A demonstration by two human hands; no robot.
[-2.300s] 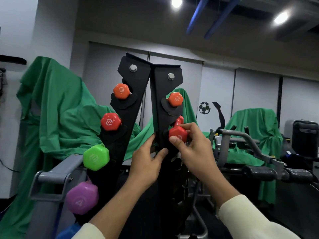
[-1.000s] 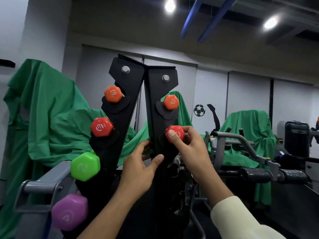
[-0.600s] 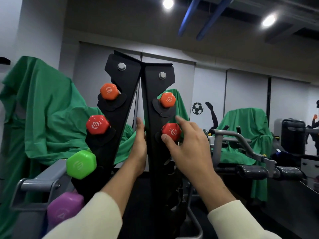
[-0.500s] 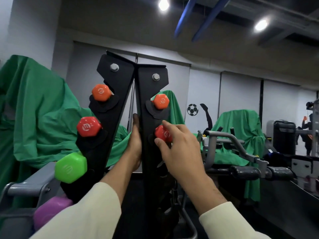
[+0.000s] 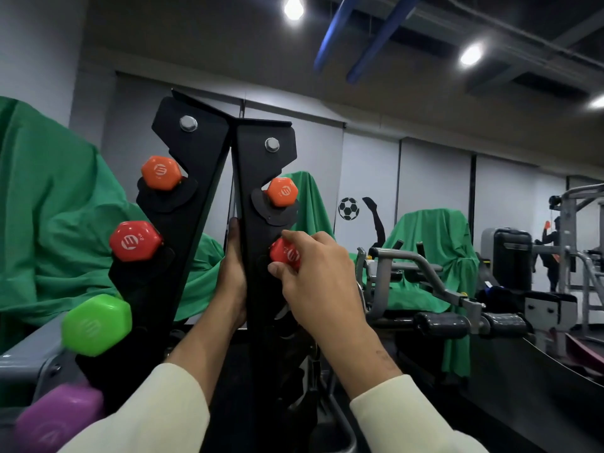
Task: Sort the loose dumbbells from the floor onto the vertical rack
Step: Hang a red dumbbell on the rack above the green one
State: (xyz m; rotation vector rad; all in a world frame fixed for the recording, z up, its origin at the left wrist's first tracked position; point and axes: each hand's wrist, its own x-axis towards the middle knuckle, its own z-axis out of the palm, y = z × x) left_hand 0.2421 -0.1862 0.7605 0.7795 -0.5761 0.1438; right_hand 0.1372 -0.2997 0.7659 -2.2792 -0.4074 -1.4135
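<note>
My right hand [image 5: 322, 282] pinches the red dumbbell [image 5: 285, 255], seated in the vertical rack [image 5: 258, 223] just below an orange one [image 5: 281, 191]. My left hand [image 5: 232, 276] lies flat, fingers straight, along the rack's edge. It looks small, rigid, dense (best held by its hexagonal head).

Two orange dumbbell ends [image 5: 160, 173] [image 5: 282, 191], two red [image 5: 135, 240] [image 5: 285, 254], one green [image 5: 97, 325], one purple [image 5: 58, 416]; one black vertical rack [image 5: 199, 197]; two hands [image 5: 232, 276] [image 5: 320, 279].

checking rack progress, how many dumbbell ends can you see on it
6: orange, red, green and purple down the left side; orange and red, gripped by the right hand, on the right. Lower slots hidden.
</note>
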